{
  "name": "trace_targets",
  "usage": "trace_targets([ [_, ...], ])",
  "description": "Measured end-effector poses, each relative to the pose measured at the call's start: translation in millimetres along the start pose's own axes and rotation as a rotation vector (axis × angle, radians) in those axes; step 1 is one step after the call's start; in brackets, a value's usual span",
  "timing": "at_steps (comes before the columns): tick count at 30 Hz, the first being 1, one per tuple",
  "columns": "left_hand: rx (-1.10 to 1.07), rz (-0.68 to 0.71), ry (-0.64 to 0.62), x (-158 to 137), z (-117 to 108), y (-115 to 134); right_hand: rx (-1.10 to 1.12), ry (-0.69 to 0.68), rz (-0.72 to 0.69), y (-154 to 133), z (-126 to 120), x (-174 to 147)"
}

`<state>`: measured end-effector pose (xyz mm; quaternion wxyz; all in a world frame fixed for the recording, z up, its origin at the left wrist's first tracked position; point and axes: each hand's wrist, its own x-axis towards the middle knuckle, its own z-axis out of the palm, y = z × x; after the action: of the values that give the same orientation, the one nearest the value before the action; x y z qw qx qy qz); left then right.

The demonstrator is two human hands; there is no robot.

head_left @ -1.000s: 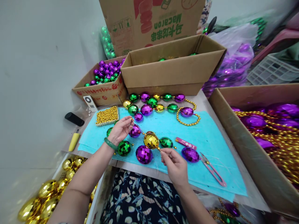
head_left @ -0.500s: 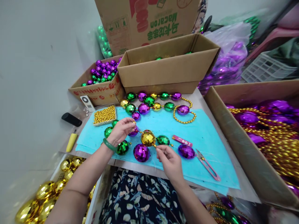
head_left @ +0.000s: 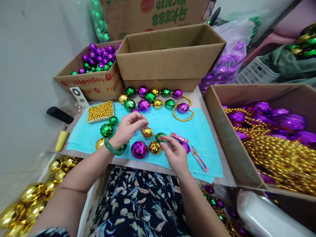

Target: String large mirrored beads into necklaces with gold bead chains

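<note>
My left hand [head_left: 129,129], with a green bangle at its wrist, is pinched shut around what looks like a thin thread, mostly hidden by the fingers. Just below its fingertips is a small gold faceted bead [head_left: 147,132]. My right hand [head_left: 174,153] has its thumb and fingers apart, close beside a larger gold bead [head_left: 155,147]; whether they touch is unclear. A purple bead [head_left: 139,149] lies between the hands, and a green bead [head_left: 107,130] sits left of my left hand. Behind my right fingers another green bead [head_left: 161,136] is partly covered.
Pink thread snips [head_left: 200,159] and a pink packet [head_left: 179,137] lie on the blue cloth [head_left: 197,125]. Finished-looking bead strands [head_left: 144,105] stretch along the back near a tray of small gold beads [head_left: 100,111]. Cardboard boxes [head_left: 160,67] stand behind; another box [head_left: 232,158] is at right.
The view has shifted. My right hand has opened from its pinch at the gold bead, which now sits lower, beside the purple bead. The left hand stays pinched.
</note>
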<state>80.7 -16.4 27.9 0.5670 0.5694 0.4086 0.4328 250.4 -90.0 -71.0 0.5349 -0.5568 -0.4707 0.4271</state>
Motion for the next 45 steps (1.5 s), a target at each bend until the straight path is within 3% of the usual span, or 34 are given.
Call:
trace_targets([
  [5,0.019,0.084,-0.010,3,-1,15,0.132,-0.079,0.049,-14,16,5],
  [8,0.154,0.071,-0.067,18,-20,23,0.198,-0.040,0.045,-19,18,7],
  [10,0.393,0.043,-0.056,34,-44,23,0.223,-0.013,0.035,-21,16,7],
  [12,0.801,-0.024,0.023,49,-73,16,0.239,0.011,0.029,-22,13,7],
  [14,1.282,-0.163,0.093,59,-100,2,0.251,0.033,0.029,-22,10,6],
  [16,1.528,-0.308,0.096,61,-119,-14,0.270,0.042,0.040,-22,6,7],
  [20,1.593,-0.396,0.046,52,-130,-43,0.334,0.066,0.077,-27,-6,14],
  [26,1.729,-0.404,-0.032,50,-124,-63,0.363,0.120,0.098,-36,-23,27],
  [30,1.721,-0.404,-0.064,45,-112,-66,0.385,0.112,0.090,-40,-18,21],
  [39,1.581,-0.366,0.084,30,-107,-71,0.274,-0.032,0.115,-26,12,-4],
  [42,1.086,-0.291,0.295,28,-104,-63,0.249,-0.041,0.102,-21,13,-12],
  [45,0.316,-0.234,0.445,23,-96,-49,0.223,-0.053,0.076,-15,15,-20],
])
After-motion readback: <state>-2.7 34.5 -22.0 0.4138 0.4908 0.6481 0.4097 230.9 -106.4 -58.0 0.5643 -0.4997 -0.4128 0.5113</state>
